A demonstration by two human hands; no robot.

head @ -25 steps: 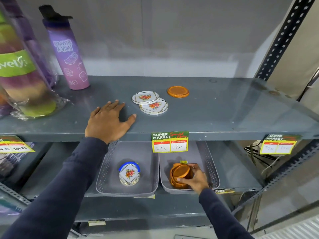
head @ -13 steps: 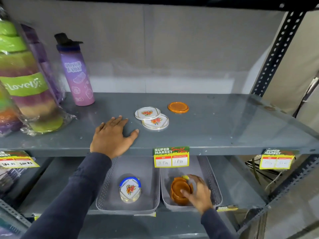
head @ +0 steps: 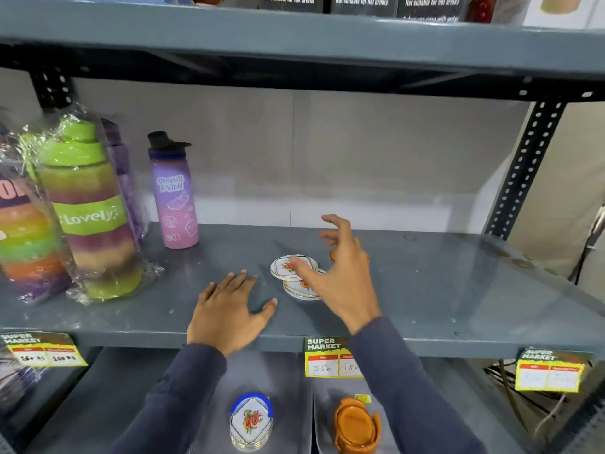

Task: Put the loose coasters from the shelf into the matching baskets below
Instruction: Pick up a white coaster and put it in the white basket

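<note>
Two white floral coasters (head: 284,266) lie overlapping on the grey shelf (head: 442,290). My right hand (head: 340,267) hovers over them with fingers spread, holding nothing; it hides most of an orange coaster (head: 332,256) behind it. My left hand (head: 229,309) rests flat on the shelf, left of the white coasters. Below, the left grey basket (head: 288,381) holds a stack of white floral coasters (head: 251,421) in a blue holder. The right grey basket (head: 322,391) holds an orange coaster stack (head: 355,425).
A purple bottle (head: 173,194) stands at the back left of the shelf. Wrapped striped bottles (head: 88,211) crowd the left end. Price tags (head: 327,358) hang on the shelf's front edge. A perforated upright (head: 523,172) stands at the right.
My right hand left the orange stack in the lower right basket and rose over the coasters on the shelf. The view tilted upward. My left hand stayed flat.
</note>
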